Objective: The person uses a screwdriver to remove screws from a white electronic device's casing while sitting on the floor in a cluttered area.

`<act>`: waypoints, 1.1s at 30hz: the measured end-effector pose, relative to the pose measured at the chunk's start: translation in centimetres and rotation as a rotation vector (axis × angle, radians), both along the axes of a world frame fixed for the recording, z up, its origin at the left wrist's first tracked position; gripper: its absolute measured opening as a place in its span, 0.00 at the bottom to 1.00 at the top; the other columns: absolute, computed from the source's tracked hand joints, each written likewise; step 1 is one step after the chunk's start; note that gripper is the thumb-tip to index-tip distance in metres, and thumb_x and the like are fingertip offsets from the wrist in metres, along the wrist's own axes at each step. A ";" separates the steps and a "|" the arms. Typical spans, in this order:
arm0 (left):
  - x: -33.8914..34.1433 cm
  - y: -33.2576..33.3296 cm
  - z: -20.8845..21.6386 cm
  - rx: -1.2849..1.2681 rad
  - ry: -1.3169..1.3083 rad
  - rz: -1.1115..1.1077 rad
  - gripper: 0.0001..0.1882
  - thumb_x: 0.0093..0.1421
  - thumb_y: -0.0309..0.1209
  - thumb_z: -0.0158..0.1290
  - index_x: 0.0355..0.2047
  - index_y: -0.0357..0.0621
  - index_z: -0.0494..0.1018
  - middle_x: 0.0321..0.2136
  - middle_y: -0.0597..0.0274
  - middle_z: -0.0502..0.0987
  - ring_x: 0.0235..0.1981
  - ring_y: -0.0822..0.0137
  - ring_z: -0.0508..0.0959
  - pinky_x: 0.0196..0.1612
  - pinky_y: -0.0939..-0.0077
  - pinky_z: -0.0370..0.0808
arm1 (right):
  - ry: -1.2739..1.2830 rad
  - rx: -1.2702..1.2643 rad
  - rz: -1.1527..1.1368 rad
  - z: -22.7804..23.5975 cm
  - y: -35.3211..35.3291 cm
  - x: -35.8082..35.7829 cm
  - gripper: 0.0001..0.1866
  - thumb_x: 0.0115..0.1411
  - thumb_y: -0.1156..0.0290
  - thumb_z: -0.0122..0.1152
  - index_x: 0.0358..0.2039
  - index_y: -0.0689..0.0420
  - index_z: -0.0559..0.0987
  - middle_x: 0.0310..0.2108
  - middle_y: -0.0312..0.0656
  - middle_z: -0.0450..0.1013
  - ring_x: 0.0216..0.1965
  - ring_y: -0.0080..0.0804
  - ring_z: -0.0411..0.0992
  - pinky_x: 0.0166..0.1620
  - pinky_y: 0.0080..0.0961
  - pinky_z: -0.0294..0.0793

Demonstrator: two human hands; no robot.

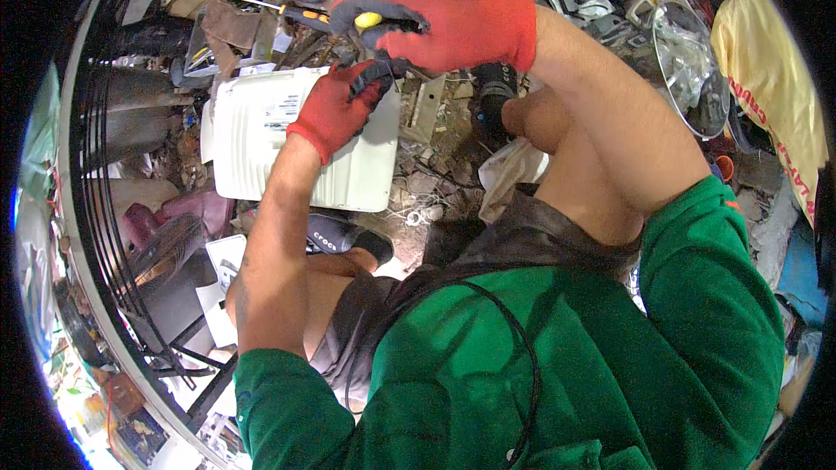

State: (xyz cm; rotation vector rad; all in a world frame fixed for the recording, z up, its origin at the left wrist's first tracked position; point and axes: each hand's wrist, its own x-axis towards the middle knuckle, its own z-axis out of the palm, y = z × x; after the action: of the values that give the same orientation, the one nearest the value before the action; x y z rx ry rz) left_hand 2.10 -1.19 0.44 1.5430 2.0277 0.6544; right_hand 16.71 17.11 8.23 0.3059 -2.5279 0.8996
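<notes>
A white ribbed plastic casing (305,183) with a printed label lies in front of me, left of centre. My left hand (335,109), in a red glove with dark fingers, is closed at the casing's far right edge, its fingertips partly hidden. Just beyond and above it, my right hand (444,17), gloved the same way, wraps round a screwdriver (368,20). Only the yellow end of its handle shows clearly; the shaft is mostly hidden by the gloves. Two more screwdrivers with dark and orange handles (305,15) lie beyond the casing at the left.
A black metal rack (96,209) runs along the left side. Scrap and broken parts cover the floor around the casing. A clear container of plastic pieces (690,65) and a yellow sack (775,78) stand at the right. My dark shoes (348,239) flank the casing.
</notes>
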 end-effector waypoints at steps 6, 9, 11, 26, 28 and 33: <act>-0.8 1.7 -0.8 -0.005 -0.005 -0.071 0.19 0.60 0.35 0.52 0.50 0.42 0.73 0.39 0.42 0.78 0.42 0.43 0.77 0.47 0.60 0.72 | 0.142 -0.057 0.010 -1.1 1.5 1.2 0.22 0.50 0.71 0.56 0.48 0.60 0.73 0.43 0.53 0.74 0.45 0.53 0.72 0.49 0.40 0.72; -0.8 1.9 -1.0 0.034 0.002 -0.132 0.17 0.60 0.34 0.51 0.49 0.44 0.74 0.36 0.43 0.79 0.39 0.45 0.78 0.45 0.61 0.73 | 0.067 -0.073 -0.014 -1.1 1.8 1.9 0.23 0.50 0.70 0.56 0.49 0.61 0.73 0.44 0.54 0.73 0.46 0.53 0.72 0.50 0.40 0.72; -0.7 1.9 -1.0 0.017 0.055 -0.143 0.17 0.60 0.34 0.51 0.49 0.45 0.74 0.36 0.43 0.79 0.39 0.44 0.78 0.45 0.60 0.73 | 0.058 -0.064 -0.057 -1.8 1.9 2.3 0.25 0.50 0.69 0.57 0.50 0.62 0.72 0.45 0.56 0.73 0.47 0.53 0.72 0.51 0.40 0.71; -1.2 1.8 -2.1 -0.060 0.146 -0.132 0.19 0.60 0.36 0.52 0.52 0.50 0.73 0.33 0.43 0.79 0.37 0.45 0.78 0.43 0.58 0.73 | -0.081 -0.048 -0.075 -2.2 1.1 3.1 0.27 0.50 0.69 0.58 0.52 0.61 0.71 0.42 0.58 0.73 0.45 0.55 0.72 0.48 0.42 0.72; -0.5 2.2 -1.3 -0.077 0.138 -0.113 0.19 0.60 0.35 0.52 0.52 0.51 0.73 0.33 0.44 0.79 0.38 0.46 0.78 0.43 0.59 0.73 | -0.019 -0.060 -0.077 -2.6 1.1 3.3 0.27 0.50 0.69 0.58 0.53 0.60 0.71 0.44 0.57 0.73 0.46 0.55 0.72 0.49 0.42 0.72; -0.9 1.7 -1.7 -0.038 0.104 -0.094 0.19 0.60 0.35 0.52 0.52 0.49 0.72 0.35 0.45 0.79 0.40 0.47 0.79 0.44 0.60 0.73 | 0.112 0.012 -0.115 -4.0 1.2 3.1 0.29 0.50 0.68 0.60 0.55 0.62 0.70 0.48 0.57 0.72 0.50 0.53 0.71 0.54 0.40 0.70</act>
State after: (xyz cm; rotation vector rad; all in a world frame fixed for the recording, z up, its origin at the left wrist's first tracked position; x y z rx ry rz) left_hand 1.23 0.55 -1.24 1.6707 2.0158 0.5062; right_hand 19.83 18.36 4.23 0.2057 -2.4217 0.8010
